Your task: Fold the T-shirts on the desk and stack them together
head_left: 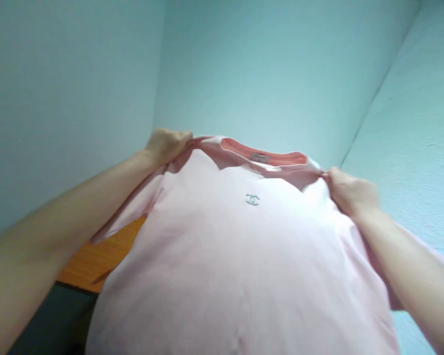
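Observation:
A pale pink T-shirt [237,256] hangs spread out in front of me, its front toward the camera. A small silvery emblem [252,199] sits on the chest, and a label [260,158] shows inside the back of the neckline. My left hand [169,144] is closed on the cloth at the shoulder on the left. At the other shoulder my right hand [351,191] grips the fabric in the same way. The cloth is stretched between both fists, with the sleeves drooping outside them. The lower part of the shirt runs out of the picture.
Behind the shirt, at the lower left, is an orange-brown wooden surface [96,259] with a dark space under its edge. Pale blue-green walls [251,74] meet in a corner behind it.

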Demonstrator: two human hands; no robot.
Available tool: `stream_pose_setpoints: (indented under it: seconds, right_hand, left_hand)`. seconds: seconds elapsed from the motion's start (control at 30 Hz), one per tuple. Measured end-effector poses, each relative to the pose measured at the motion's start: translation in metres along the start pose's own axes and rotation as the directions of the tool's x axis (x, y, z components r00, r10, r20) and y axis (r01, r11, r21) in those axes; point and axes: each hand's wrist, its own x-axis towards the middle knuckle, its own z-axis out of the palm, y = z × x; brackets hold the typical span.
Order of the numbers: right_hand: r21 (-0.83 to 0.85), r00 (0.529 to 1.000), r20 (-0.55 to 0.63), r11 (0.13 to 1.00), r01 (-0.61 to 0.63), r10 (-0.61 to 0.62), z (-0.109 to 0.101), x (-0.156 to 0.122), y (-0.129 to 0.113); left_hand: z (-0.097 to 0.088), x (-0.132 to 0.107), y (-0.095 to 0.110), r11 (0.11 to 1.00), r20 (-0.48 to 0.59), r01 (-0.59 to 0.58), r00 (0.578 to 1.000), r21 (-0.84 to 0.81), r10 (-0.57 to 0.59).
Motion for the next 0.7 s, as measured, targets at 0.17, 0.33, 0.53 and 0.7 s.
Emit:
stream_pose_setpoints:
  seconds: [0.17,0.33,0.53,0.7]
  right_hand:
    - [-0.283,0.868,0.496,0.945,0.164,-0.002,0.149,-0.082,-0.04]
    - [-0.13,0.535,0.843,0.987,0.095,0.06,0.24,-0.206,-0.045]
    - [-0.168,0.649,0.754,0.985,0.039,0.103,0.283,-0.258,-0.022]
    - [-0.21,0.666,0.739,0.974,0.09,0.098,0.29,-0.256,-0.023]
  left_hand:
    - [0.185,-0.034,-0.003,0.999,0.244,-0.048,0.969,-0.015,0.05]
    - [0.294,-0.115,-0.067,0.999,0.463,-0.029,0.886,-0.015,0.033]
    - [0.353,-0.13,-0.107,0.997,0.488,-0.079,0.87,-0.012,0.074]
    - [0.384,-0.11,-0.13,0.995,0.477,0.034,0.875,0.096,-0.076]
